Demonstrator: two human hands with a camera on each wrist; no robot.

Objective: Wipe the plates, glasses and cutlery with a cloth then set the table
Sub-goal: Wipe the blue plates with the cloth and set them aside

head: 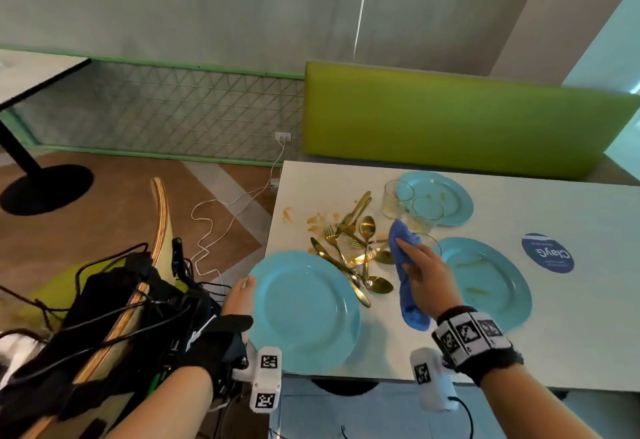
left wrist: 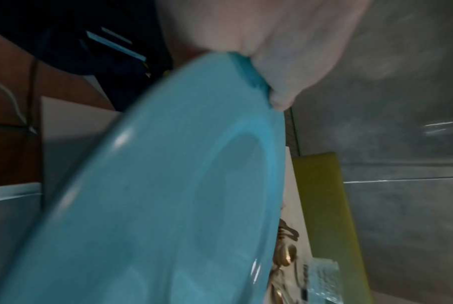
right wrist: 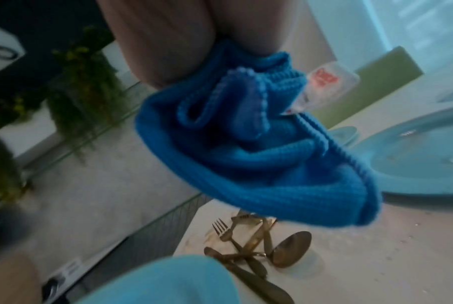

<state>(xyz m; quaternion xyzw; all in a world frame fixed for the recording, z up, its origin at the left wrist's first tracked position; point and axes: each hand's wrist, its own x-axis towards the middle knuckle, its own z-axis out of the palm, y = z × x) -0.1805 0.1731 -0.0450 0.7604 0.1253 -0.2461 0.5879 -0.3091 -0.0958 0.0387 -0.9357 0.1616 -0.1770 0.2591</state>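
My left hand point(head: 242, 295) grips the left rim of a light blue plate point(head: 303, 310), held tilted above the table's near left corner; in the left wrist view the thumb point(left wrist: 280, 82) pinches the plate point(left wrist: 168, 195) at its edge. My right hand point(head: 424, 276) holds a bunched blue cloth point(head: 403, 265) above the table, right of that plate; the cloth point(right wrist: 246, 148) hangs from the fingers. Gold cutlery point(head: 353, 248) lies in a heap mid-table. Two more blue plates point(head: 488, 279) point(head: 443, 196) carry food smears. Clear glasses point(head: 398, 198) stand near the far plate.
The white table point(head: 571, 334) has orange food smears point(head: 318, 219) near its left edge and a round blue sticker point(head: 547, 253) at the right. A green bench back point(head: 450, 116) lies beyond. A chair with black gear and cables point(head: 114, 307) stands at the left.
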